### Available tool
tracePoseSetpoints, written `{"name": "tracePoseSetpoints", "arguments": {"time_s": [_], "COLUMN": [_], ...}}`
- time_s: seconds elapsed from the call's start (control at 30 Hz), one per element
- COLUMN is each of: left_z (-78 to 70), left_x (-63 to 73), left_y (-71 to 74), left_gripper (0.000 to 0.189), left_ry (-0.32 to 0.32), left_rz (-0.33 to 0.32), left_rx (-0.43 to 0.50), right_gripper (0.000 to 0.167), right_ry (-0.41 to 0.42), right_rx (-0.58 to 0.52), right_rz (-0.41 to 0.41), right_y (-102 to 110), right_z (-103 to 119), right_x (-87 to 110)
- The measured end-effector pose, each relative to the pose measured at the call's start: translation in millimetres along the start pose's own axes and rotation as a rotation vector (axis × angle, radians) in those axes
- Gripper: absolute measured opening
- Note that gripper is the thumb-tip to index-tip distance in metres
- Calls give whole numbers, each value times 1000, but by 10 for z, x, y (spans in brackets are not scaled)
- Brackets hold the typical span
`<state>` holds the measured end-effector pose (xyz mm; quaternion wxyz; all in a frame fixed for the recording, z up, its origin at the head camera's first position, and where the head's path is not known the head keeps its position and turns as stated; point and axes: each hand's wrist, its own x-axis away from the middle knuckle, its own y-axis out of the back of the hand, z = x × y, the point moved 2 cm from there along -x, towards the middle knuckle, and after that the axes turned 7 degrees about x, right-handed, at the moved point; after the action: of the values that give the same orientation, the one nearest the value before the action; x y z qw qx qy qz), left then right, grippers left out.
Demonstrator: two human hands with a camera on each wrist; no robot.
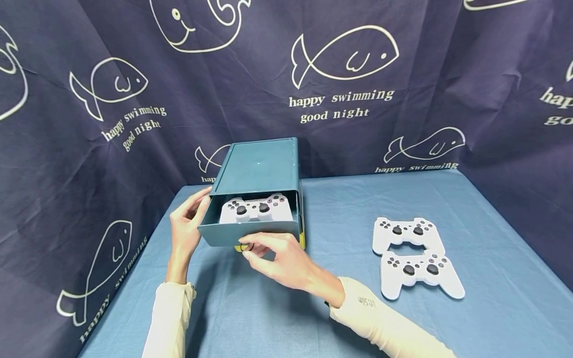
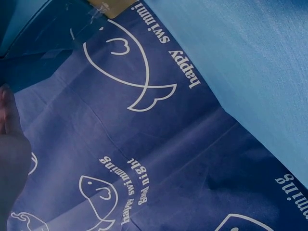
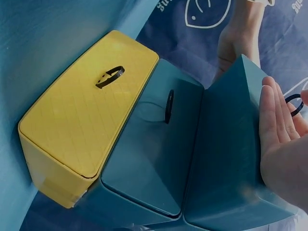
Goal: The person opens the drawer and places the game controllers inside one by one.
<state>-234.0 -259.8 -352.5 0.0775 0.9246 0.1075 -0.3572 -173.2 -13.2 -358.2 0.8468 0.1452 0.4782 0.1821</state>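
Observation:
A small drawer cabinet [image 1: 259,164] has its teal top drawer [image 1: 224,234] pulled out. Inside that drawer lies a white game controller [image 1: 255,210] with black thumbsticks. My right hand [image 1: 284,261] pinches the black ring pull [image 3: 294,104] on the drawer's front, its fingers lying along the front panel in the right wrist view. Against the cabinet's left side rests my left hand [image 1: 188,221], fingers fairly straight; only part of it shows at the edge of the left wrist view. Below the open drawer, the teal middle drawer [image 3: 149,154] and yellow bottom drawer [image 3: 86,106] are closed.
Two more white game controllers [image 1: 423,273] lie on the blue tablecloth [image 1: 340,209] to the right, the nearer one overlapping the farther in this view. A dark blue curtain [image 1: 259,89] with fish drawings hangs behind and beside the table.

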Motion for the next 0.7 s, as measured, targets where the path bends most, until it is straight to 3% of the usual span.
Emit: {"name": "tracePoseSetpoints", "arguments": {"time_s": [0.3,0.7], "left_z": [7,11], "left_x": [3,-1], "left_y": [-2,-5], "left_gripper": [27,27], "left_ry": [12,15], "left_rz": [-1,-6], "left_rx": [2,-2], "right_gripper": [23,22], "right_ry": [-50,-38], "right_rx": [-14,1], "right_rz": [11,2], "right_y": [13,28], "right_z": [-72,-142], "right_x": [-42,-83]}}
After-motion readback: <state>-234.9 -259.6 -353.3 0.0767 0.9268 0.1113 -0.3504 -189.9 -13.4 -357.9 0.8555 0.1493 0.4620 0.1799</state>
